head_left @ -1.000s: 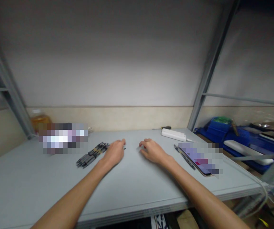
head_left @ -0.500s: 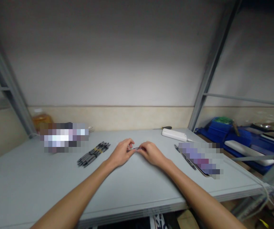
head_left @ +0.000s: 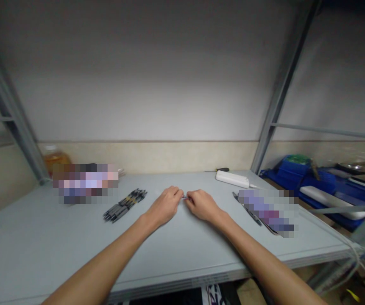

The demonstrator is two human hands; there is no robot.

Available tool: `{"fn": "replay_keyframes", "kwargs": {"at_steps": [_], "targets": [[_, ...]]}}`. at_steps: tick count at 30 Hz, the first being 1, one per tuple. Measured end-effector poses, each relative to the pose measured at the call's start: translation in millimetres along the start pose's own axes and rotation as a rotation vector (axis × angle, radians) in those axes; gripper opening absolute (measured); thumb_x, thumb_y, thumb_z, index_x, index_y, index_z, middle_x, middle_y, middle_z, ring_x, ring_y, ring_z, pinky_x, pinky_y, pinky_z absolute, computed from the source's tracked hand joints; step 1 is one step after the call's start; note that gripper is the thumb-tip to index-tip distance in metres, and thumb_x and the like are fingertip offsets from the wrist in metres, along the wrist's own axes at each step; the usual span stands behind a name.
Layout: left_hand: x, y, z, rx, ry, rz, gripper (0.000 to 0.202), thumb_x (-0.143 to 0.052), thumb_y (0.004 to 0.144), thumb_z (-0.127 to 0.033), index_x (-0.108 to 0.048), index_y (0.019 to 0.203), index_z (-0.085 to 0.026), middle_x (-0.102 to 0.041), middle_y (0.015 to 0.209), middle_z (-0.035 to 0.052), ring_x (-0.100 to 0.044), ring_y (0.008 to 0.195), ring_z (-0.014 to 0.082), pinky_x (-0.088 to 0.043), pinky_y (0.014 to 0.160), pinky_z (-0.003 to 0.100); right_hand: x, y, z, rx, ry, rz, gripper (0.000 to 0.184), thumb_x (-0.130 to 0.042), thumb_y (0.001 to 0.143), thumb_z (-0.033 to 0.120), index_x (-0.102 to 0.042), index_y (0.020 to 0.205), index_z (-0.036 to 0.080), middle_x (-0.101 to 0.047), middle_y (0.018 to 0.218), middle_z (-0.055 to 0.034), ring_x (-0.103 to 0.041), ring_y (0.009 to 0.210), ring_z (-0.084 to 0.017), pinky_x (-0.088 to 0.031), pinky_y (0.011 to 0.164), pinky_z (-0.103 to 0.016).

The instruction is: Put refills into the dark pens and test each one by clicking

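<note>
Over the middle of the table, my left hand (head_left: 167,201) is closed, knuckles up. My right hand (head_left: 202,204) is closed just to its right, a small gap between them. In that gap shows a short bit of a slim, silvery-dark pen (head_left: 185,197), gripped from both ends; my fingers cover most of it. A bundle of dark pens (head_left: 125,205) lies on the table left of my left hand. One more dark pen (head_left: 247,209) lies to the right of my right hand, alongside a blurred flat item (head_left: 266,214).
On the grey table (head_left: 169,258), a white power strip (head_left: 232,179) and a screwdriver (head_left: 222,170) lie at the back right. A blurred object (head_left: 88,184) and an amber container (head_left: 55,159) stand back left. Metal posts (head_left: 266,140) frame the table; blue bins (head_left: 293,171) are beyond at right.
My left hand has rolled over and its raised fingers have closed around the pen. My right hand keeps its grip, with its fingers slightly shifted.
</note>
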State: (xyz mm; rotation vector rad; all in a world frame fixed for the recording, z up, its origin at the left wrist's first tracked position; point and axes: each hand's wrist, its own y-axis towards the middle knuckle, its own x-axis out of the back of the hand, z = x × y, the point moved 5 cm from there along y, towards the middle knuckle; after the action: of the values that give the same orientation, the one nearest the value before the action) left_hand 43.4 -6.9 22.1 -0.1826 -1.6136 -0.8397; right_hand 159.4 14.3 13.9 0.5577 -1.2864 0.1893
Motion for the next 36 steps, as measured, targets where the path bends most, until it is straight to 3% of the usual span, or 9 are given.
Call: {"fn": "replay_keyframes", "kwargs": {"at_steps": [4, 8, 12, 17, 19, 23, 27, 32, 36], "targets": [[2.2, 2, -14, -0.030, 0.115, 0.039, 0.033, -0.023, 0.092, -0.028, -0.054, 0.089, -0.016, -0.057, 0.088, 0.0099, -0.050, 0.088, 0.0226, -0.037, 0.077, 0.035, -4, 1, 0, -0.145, -0.124, 0.100, 0.035, -0.039, 0.085, 0.037, -0.067, 0.084, 0.016, -0.066, 0.085, -0.0150, -0.062, 0.080, -0.023, -0.041, 0.064, -0.029], [-4.9, 1, -13, 0.018, 0.090, 0.100, 0.033, -0.023, 0.092, -0.028, -0.054, 0.090, -0.016, -0.061, 0.080, 0.0098, -0.055, 0.079, 0.0222, -0.036, 0.074, 0.035, 1, 0, 2, -0.144, -0.222, 0.110, 0.037, -0.039, 0.085, 0.037, -0.068, 0.091, 0.014, -0.066, 0.089, -0.0182, -0.062, 0.085, -0.026, -0.043, 0.067, -0.031], [-18.9, 0, -3, 0.148, -0.122, 0.128, 0.036, -0.024, 0.091, -0.032, -0.056, 0.086, -0.016, -0.063, 0.072, 0.0082, -0.056, 0.067, 0.0202, -0.036, 0.064, 0.030, 4, -2, 9, -0.049, -0.305, 0.116, 0.041, -0.030, 0.090, 0.030, -0.067, 0.093, 0.013, -0.066, 0.087, -0.0191, -0.063, 0.085, -0.026, -0.043, 0.070, -0.032], [-26.6, 1, 4, 0.179, -0.526, 0.148, 0.045, -0.022, 0.091, -0.036, -0.055, 0.065, -0.017, -0.057, 0.061, 0.0009, -0.050, 0.058, 0.0138, -0.033, 0.056, 0.024, 4, -2, 12, 0.031, -0.321, 0.091, 0.044, -0.023, 0.093, 0.027, -0.065, 0.094, 0.014, -0.068, 0.083, -0.0166, -0.064, 0.083, -0.023, -0.042, 0.069, -0.029], [-21.4, 0, 6, 0.181, -0.588, 0.112, 0.042, -0.026, 0.090, -0.037, -0.056, 0.070, -0.016, -0.057, 0.063, 0.0002, -0.050, 0.060, 0.0132, -0.034, 0.057, 0.024, 3, -2, 11, 0.030, -0.323, 0.075, 0.042, -0.025, 0.092, 0.027, -0.065, 0.093, 0.015, -0.068, 0.082, -0.0159, -0.064, 0.082, -0.023, -0.042, 0.067, -0.029], [-4.8, -3, 8, 0.149, -0.560, -0.019, 0.026, -0.041, 0.085, -0.035, -0.055, 0.098, -0.017, -0.060, 0.075, 0.0015, -0.052, 0.068, 0.0145, -0.037, 0.064, 0.024, 3, -2, 0, -0.059, -0.340, 0.038, 0.042, -0.028, 0.091, 0.031, -0.067, 0.092, 0.015, -0.067, 0.081, -0.0166, -0.064, 0.079, -0.025, -0.042, 0.063, -0.030], [0.5, -2, 10, 0.119, -0.546, -0.066, 0.019, -0.042, 0.085, -0.027, -0.058, 0.088, -0.018, -0.063, 0.085, 0.0052, -0.055, 0.079, 0.0160, -0.038, 0.073, 0.026, 4, -2, -7, -0.116, -0.313, 0.047, 0.043, -0.029, 0.091, 0.035, -0.067, 0.092, 0.017, -0.067, 0.082, -0.0159, -0.064, 0.080, -0.025, -0.042, 0.064, -0.030], [-7.5, 0, 16, 0.218, -0.548, -0.038, 0.034, -0.033, 0.088, -0.030, -0.060, 0.072, -0.016, -0.056, 0.057, 0.0007, -0.049, 0.055, 0.0126, -0.035, 0.059, 0.024, 5, -1, -7, -0.101, -0.304, 0.054, 0.045, -0.026, 0.092, 0.037, -0.066, 0.093, 0.017, -0.068, 0.083, -0.0146, -0.064, 0.081, -0.022, -0.040, 0.066, -0.027], [-17.0, -2, 25, 0.349, -0.715, -0.016, 0.044, -0.029, 0.088, -0.039, -0.058, 0.066, -0.015, -0.046, 0.046, -0.0029, -0.041, 0.045, 0.0110, -0.030, 0.050, 0.023, 5, 0, -5, -0.031, -0.305, 0.037, 0.037, -0.031, 0.091, 0.036, -0.063, 0.091, 0.018, -0.068, 0.085, -0.0113, -0.063, 0.079, -0.021, -0.038, 0.064, -0.026]]}}
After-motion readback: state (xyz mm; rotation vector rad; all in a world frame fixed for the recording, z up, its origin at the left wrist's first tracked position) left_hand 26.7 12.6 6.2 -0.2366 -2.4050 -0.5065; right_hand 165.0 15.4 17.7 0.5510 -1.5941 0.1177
